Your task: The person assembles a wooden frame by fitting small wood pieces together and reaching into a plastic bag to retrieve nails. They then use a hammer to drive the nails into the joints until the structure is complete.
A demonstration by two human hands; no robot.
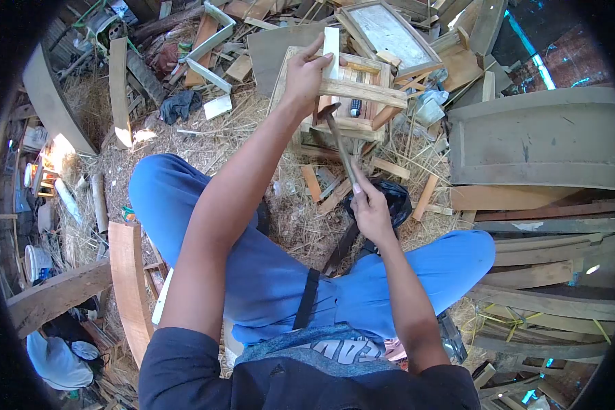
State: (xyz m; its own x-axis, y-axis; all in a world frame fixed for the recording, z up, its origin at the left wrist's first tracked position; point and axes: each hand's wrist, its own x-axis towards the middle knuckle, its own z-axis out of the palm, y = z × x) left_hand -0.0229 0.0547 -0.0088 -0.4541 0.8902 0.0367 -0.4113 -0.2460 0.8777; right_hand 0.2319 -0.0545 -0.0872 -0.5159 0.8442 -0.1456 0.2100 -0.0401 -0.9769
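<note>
My left hand [305,76] reaches forward over a small wooden frame [365,90], its fingers closed on a pale wooden strip [331,46] that stands up at the frame's near-left part. In my right hand [372,213] is a hammer [342,147], gripped by the lower handle. The hammer's dark head lies close below my left wrist, overlapping the frame's near side in this view. Between the frame's bars shows a dark cylindrical object [356,107]. A flat board [275,58] is behind the frame on the left.
Wood offcuts [311,183] and straw litter the ground around the frame. A black plastic bag [393,199] lies beyond my right hand. On the right are a large grey panel [536,140] and stacked planks [547,294]. A framed pane [393,34] leans at the back.
</note>
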